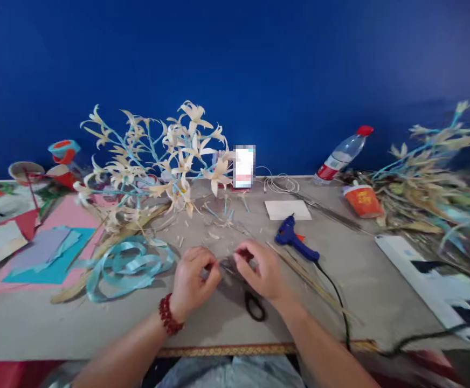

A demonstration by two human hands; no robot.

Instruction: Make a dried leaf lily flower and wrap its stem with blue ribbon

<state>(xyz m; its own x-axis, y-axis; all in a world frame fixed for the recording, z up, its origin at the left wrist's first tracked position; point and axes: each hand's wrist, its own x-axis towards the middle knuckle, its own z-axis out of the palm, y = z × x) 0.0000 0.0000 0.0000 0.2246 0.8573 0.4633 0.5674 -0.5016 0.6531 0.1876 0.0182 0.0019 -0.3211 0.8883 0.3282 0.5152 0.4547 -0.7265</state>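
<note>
Near the front middle of the table, my left hand (197,280) has its fingers closed in a pinch. A thin pale strip (223,260) shows at its fingertips. Close by on the right, my right hand (262,270) is also pinched, and what lies between its fingers is too small to make out. Below the right hand, the dark handle loop of what look like scissors (246,309) rests on the table. Small pale scraps (214,235) lie beyond the hands. Pale artificial flowers (194,114) on light-blue stems stand at the back left.
Light-blue ribbon (97,269) lies coiled left, beside coloured sheets (36,277). A blue glue gun (287,234) with a dark cord, a white card (287,210) and thin sticks (308,280) lie right. Farther right are a bottle (342,153), a red cup (363,201) and a white power strip (405,269).
</note>
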